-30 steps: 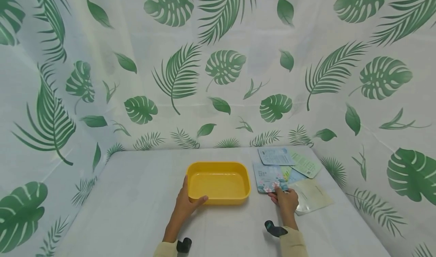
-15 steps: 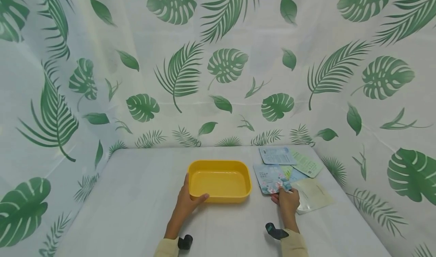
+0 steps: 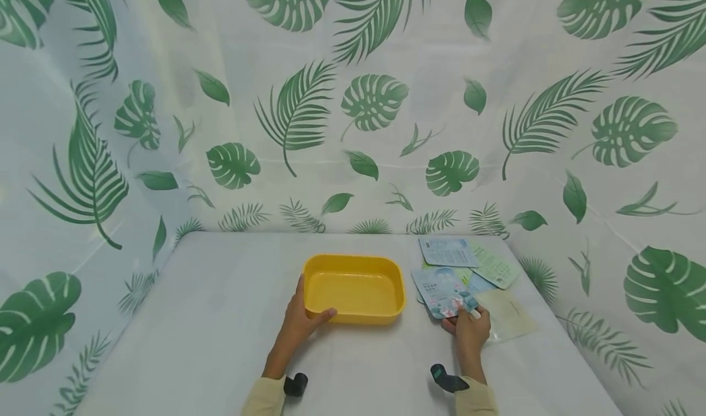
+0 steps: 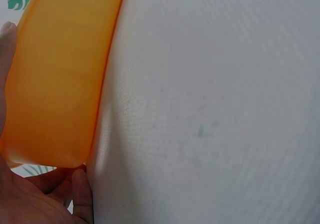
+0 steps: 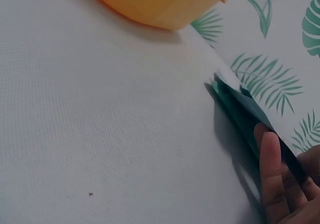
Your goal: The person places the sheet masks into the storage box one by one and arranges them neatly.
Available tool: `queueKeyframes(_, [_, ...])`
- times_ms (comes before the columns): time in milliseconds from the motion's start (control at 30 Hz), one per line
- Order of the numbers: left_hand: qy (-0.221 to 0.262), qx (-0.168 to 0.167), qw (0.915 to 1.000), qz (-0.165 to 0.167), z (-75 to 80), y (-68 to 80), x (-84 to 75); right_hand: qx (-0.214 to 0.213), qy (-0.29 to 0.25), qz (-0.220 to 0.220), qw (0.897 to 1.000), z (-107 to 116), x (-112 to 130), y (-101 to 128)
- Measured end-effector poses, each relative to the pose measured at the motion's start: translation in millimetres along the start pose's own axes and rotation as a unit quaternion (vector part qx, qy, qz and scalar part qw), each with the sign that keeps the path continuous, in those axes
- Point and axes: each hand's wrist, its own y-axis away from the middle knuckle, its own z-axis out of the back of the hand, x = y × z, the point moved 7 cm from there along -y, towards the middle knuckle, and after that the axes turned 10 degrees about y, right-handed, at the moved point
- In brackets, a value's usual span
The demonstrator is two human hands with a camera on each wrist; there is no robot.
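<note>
A yellow rectangular tray [image 3: 355,286] sits on the white table with nothing in it. My left hand [image 3: 300,319] grips its near left corner, thumb along the front wall and fingers round the left side. In the left wrist view, fingers [image 4: 82,194] touch the tray's lower corner. My right hand [image 3: 470,330] pinches the near edge of a pale blue sheet mask packet [image 3: 441,288] with pink flowers. From the right wrist view, that packet [image 5: 245,108] is tilted, its near edge lifted off the packet beneath.
Right of the tray lie more flat packets: a blue one [image 3: 448,252] at the back, a green one [image 3: 495,267], and a cream, partly clear one [image 3: 510,315] beside the right hand. Leaf-printed cloth [image 3: 380,177] walls in the table's back and sides.
My right hand has drawn the flowered packet slightly towards me and to the right, lifting its near edge. My left hand keeps its hold on the tray.
</note>
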Motion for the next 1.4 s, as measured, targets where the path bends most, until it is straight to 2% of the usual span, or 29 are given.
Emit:
queueKeyframes(267, [0.006,-0.003,1.0000,-0.001,2.9,-4.4,3.2,-0.001,-0.011,0.015,1.000,2,-1,-1])
queueKeyframes(467, [0.011,-0.004,0.9999,-0.002,0.1,-3.8,5.9,-0.036,0.019,0.014,0.999,4,-1,4])
queueKeyframes(700, [0.008,0.000,0.9999,0.012,2.2,-0.6,1.5,-0.021,0.047,0.005,0.999,-1,-2,8])
queueKeyframes(800, [0.010,0.000,0.9999,0.007,2.6,-0.8,0.4,-0.023,0.058,0.024,0.998,-2,0,7])
queueKeyframes(933, [0.014,-0.001,0.9999,0.005,1.8,-1.6,0.8,-0.050,0.070,0.062,0.994,0,7,8])
queueKeyframes(1167, [0.012,-0.005,0.9998,0.013,0.5,-1.4,3.0,-0.093,0.022,0.099,0.991,3,20,9])
queueKeyframes(1400, [0.019,-0.007,0.9997,0.012,-0.4,-1.1,2.0,-0.090,-0.067,0.134,0.985,-3,35,11])
